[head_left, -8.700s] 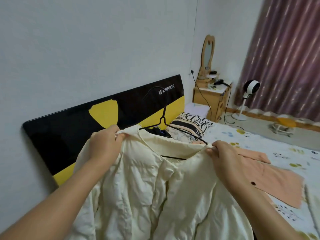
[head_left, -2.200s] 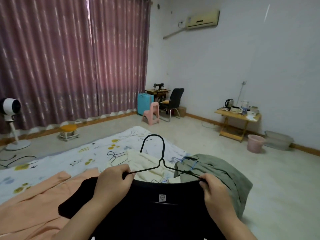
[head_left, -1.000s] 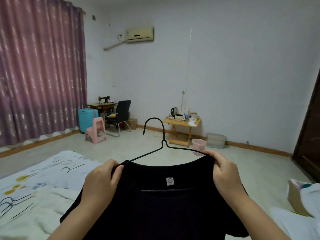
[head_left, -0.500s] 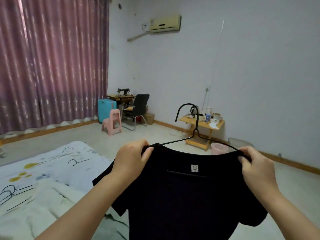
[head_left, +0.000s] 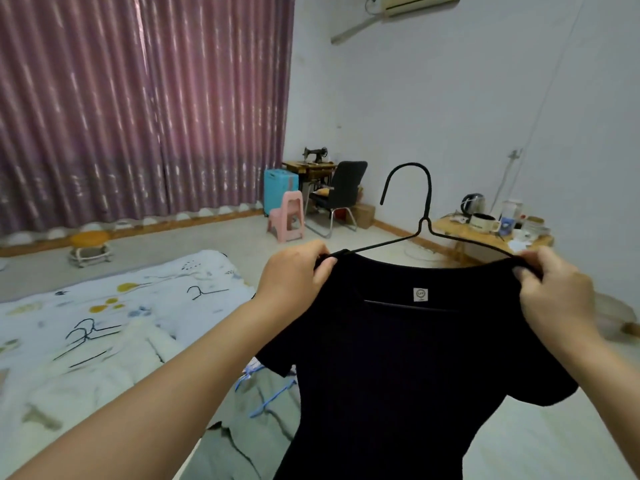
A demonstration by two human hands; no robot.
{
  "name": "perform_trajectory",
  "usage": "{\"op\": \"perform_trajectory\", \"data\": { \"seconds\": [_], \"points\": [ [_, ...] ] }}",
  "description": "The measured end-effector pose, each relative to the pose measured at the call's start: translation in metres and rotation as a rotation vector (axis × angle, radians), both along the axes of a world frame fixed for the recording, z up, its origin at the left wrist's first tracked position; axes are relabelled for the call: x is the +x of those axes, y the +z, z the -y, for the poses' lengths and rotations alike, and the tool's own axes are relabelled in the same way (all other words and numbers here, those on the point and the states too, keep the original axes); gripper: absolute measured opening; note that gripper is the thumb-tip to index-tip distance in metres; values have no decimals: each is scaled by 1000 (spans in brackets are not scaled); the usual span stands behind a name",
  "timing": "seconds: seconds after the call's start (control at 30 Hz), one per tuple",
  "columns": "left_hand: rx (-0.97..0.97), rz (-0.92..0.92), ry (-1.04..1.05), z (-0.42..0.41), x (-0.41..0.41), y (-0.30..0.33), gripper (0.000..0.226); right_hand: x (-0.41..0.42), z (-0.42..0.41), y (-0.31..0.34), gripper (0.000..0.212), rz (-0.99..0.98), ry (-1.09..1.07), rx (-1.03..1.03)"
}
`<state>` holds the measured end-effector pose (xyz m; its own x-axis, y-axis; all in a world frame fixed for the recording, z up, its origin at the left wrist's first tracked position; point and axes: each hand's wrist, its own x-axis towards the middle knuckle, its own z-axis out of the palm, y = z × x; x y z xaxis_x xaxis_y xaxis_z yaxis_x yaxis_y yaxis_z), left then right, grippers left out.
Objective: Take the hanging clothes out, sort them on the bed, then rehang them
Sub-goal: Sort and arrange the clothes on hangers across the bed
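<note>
Black short-sleeved T-shirt [head_left: 398, 368] on a thin black wire hanger [head_left: 420, 216], held up in both hands beside the bed [head_left: 145, 282].

Left hand [head_left: 294, 273] pinched the shirt's left shoulder with curled fingers, and right hand [head_left: 550, 292] gripped the other shoulder the same way, so the shirt hung spread between them, off the bed's edge and above the floor. The hanger's hook stood upright above the neckline, its bar visible inside the collar near a small white label [head_left: 420, 294]. On the bed's white patterned sheet lay loose black hangers [head_left: 86, 336], a cream garment [head_left: 104, 375], and a grey-green garment [head_left: 249, 427] with blue hangers [head_left: 266, 396]. Beyond the bed hung purple pleated curtains [head_left: 138, 105].
</note>
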<state>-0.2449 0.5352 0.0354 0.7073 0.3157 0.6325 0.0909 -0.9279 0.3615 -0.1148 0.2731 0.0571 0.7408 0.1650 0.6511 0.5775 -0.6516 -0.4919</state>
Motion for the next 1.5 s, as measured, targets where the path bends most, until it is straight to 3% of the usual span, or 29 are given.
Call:
{"op": "perform_trajectory", "data": {
  "seconds": [0.23, 0.53, 0.97, 1.33, 1.43, 1.5],
  "points": [
    [9, 30, 237, -13, 57, -4, 22, 111, -41, 1, 14, 25, 260, -49],
    [66, 4, 527, -59, 80, -11, 22, 186, -137, -8, 15, -10, 520, -77],
    [129, -75, 725, -236, 113, -58, 16, 253, -353, -52, 13, -61, 637, -176],
    [-43, -381, 811, -430, 143, -194, 9, 293, -578, -197, 12, -300, 688, -396],
    [-6, -459, 801, -474, 149, -239, 28, 297, -624, -246, 11, -344, 700, -456],
    [-21, -482, 835, -501, 151, -267, 24, 298, -653, -274, 10, -354, 704, -482]
  ]
}}
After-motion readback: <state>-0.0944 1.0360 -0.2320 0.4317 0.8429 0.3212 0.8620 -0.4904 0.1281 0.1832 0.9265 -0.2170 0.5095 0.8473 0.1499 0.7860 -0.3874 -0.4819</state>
